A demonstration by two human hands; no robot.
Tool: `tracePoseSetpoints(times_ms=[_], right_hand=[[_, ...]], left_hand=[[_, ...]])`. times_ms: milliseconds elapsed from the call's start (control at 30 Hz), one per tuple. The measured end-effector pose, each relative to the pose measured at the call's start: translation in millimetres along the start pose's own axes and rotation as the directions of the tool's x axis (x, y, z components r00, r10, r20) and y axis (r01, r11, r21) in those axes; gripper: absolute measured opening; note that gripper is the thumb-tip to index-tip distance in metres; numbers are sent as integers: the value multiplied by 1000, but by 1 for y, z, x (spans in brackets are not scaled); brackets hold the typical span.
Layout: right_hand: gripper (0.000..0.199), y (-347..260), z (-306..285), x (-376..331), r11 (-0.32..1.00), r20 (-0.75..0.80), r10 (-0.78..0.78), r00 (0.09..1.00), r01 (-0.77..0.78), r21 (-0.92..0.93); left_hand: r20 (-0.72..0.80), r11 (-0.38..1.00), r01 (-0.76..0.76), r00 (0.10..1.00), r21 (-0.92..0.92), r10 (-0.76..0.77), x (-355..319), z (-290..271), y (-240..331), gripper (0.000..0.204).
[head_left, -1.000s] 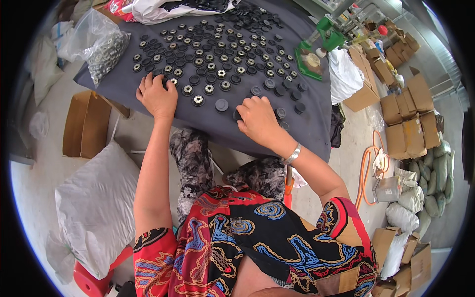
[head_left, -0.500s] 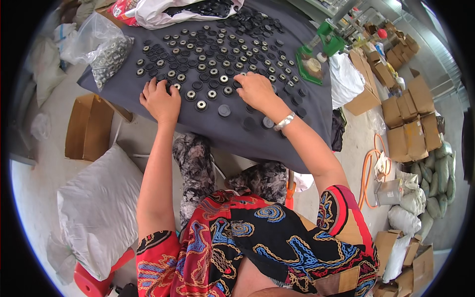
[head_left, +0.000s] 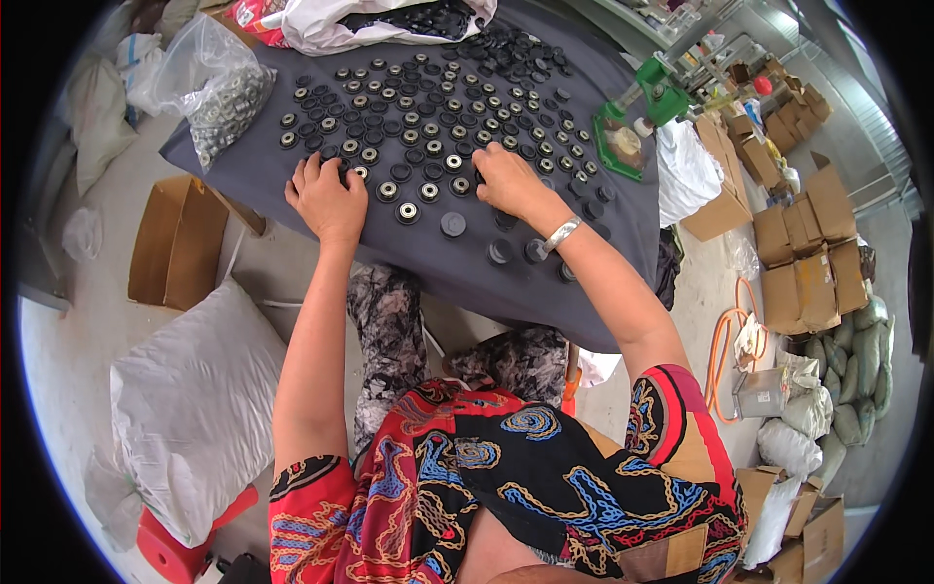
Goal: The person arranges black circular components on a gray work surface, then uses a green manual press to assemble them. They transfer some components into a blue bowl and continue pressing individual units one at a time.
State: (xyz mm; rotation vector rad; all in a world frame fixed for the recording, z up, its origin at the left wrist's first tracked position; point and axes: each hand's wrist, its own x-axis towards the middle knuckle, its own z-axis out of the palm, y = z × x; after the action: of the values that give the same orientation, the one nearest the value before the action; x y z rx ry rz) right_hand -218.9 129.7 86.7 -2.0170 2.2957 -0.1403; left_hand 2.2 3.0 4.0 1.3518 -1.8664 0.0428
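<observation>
Rows of round black plastic caps [head_left: 452, 225], many with a silver metal bearing [head_left: 408, 213] set in the middle, cover the dark grey cloth on the table. My left hand [head_left: 329, 200] rests palm down at the left front of the rows. Its fingers are spread and bent, with the tips among black caps and beside a bearing. Right of the middle, my right hand [head_left: 513, 185] has its thumb and fingers drawn together at the edge of the rows. A dark edge of what looks like a black cap shows at its fingertips, mostly hidden by the fingers.
A clear bag of small metal parts [head_left: 229, 112] lies at the table's left. Behind the rows are a heap of loose black caps [head_left: 516, 51] and a white sack [head_left: 331, 27]. A green hand press [head_left: 623, 141] stands at the right. An open carton [head_left: 177, 243] sits on the floor at left.
The view has shifted slightly, so the table appears a little right and lower. My right hand has drawn slightly nearer, its fingers more curled. My left hand stays about where it was.
</observation>
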Motion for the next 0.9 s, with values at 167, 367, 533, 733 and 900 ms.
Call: tracePoseSetpoints(times_ms=[167, 367, 533, 733, 900], right_hand=[[32, 7, 5, -4, 985, -159, -2, 987, 29, 169], [31, 11, -2, -9, 988, -82, -4, 997, 16, 153], [25, 12, -10, 1, 995, 162, 44, 986, -28, -97], [34, -1, -11, -5, 993, -16, -29, 999, 30, 112], [37, -18, -10, 1, 993, 43, -50, 998, 45, 107]], left_hand=[[-1, 998, 1, 1000, -56, -1, 1, 2, 1, 24], [9, 1000, 9, 1000, 10, -9, 1, 0, 1, 24], [-6, 999, -1, 1000, -47, 1, 1, 3, 0, 24], [-14, 1000, -3, 1000, -15, 3, 1, 0, 1, 23], [-1, 998, -6, 1000, -58, 6, 0, 0, -1, 24]])
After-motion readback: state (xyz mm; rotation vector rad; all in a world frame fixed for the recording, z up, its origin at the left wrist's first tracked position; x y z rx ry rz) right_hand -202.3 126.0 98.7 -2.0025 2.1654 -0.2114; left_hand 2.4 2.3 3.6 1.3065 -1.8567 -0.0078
